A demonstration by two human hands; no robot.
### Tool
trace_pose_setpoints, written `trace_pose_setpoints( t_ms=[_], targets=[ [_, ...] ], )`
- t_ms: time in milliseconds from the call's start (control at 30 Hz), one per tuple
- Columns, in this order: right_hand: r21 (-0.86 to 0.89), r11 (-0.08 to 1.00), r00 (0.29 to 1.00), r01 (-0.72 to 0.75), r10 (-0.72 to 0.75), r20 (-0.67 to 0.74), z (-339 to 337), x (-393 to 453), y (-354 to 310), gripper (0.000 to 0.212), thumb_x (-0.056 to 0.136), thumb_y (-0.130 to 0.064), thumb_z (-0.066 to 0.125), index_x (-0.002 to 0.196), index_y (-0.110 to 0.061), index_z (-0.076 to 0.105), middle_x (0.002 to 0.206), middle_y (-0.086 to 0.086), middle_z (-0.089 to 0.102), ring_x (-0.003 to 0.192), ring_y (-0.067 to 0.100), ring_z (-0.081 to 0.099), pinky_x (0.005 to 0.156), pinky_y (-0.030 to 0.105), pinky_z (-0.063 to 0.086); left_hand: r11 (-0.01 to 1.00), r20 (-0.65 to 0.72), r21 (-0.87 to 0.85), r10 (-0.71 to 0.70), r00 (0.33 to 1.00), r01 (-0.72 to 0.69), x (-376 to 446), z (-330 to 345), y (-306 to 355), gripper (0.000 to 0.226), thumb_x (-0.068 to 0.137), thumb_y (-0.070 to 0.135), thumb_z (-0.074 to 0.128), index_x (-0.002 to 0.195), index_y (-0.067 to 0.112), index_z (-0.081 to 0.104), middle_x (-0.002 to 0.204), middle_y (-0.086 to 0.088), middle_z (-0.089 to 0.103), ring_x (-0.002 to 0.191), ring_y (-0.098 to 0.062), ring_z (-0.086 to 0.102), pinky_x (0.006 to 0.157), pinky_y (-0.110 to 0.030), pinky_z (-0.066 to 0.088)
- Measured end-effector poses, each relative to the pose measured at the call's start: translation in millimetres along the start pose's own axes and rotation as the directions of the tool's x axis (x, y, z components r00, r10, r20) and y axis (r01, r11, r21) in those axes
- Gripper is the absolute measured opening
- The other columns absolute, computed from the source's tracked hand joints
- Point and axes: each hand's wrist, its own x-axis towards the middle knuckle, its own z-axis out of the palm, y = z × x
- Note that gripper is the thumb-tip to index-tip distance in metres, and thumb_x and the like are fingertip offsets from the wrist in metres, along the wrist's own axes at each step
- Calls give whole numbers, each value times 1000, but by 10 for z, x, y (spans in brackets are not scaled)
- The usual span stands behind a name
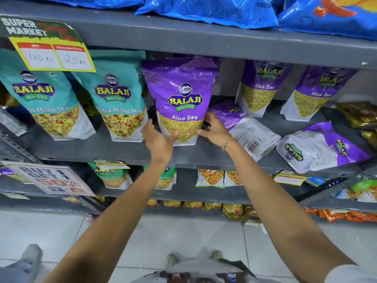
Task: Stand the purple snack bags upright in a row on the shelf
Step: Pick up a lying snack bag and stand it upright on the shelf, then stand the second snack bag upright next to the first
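A purple Aloo Sev bag [180, 94] stands upright at the front of the grey shelf [126, 152]. My left hand [158, 139] grips its lower left corner, and my right hand [212, 129] grips its lower right side. Two more purple bags [259, 86] [316, 92] stand upright further back on the right. Behind my right hand another purple bag [244, 127] lies flat on the shelf. A further purple bag [320, 148] lies flat at the shelf's right front.
Two teal Khatta Mitha Mix bags [47, 101] [120, 99] stand left of the held bag. A price sign [51, 48] hangs from the upper shelf, where blue bags [214, 11] lie. Gold packs [359, 115] sit far right. Lower shelves hold more snack bags.
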Motion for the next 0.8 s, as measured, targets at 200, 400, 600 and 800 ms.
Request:
trace_pose_setpoints(
  t_ms=[200,400,600,800],
  targets=[
    [-186,977,869,-102,-4,-494,-910,-128,349,30,85,3,46,108,-4,66,116,18,66,112,32,59,97,32,45,989,63,-56,140,988,-137,-558,630,241,47,85,30,69,114,1,46,112,-10,41,102,-21,43,90,-32,37],
    [-326,884,937,-335,277,-213,-1639,-84,719,47,101,-30,31,105,9,57,114,35,57,112,38,54,88,35,36,955,602,-44,-210,770,295,-566,1501,646,56,83,27,72,121,-10,52,124,-28,56,111,-35,58,85,-33,51],
    [-351,864,920,-361,392,18,-1788,-29,743,52,100,-42,26,131,-8,48,140,13,49,127,28,47,107,33,35,786,576,-170,-410,707,594,-582,1782,844,50,83,37,70,122,7,60,122,-13,66,106,-25,65,78,-29,55],
    [-83,908,901,-411,418,112,-1883,-4,857,34,94,-39,50,71,-15,54,81,10,62,72,21,54,74,37,48,734,571,-246,-418,706,633,-597,1788,981,50,80,27,75,124,8,58,124,-12,66,111,-26,64,90,-39,54]
  ],
)
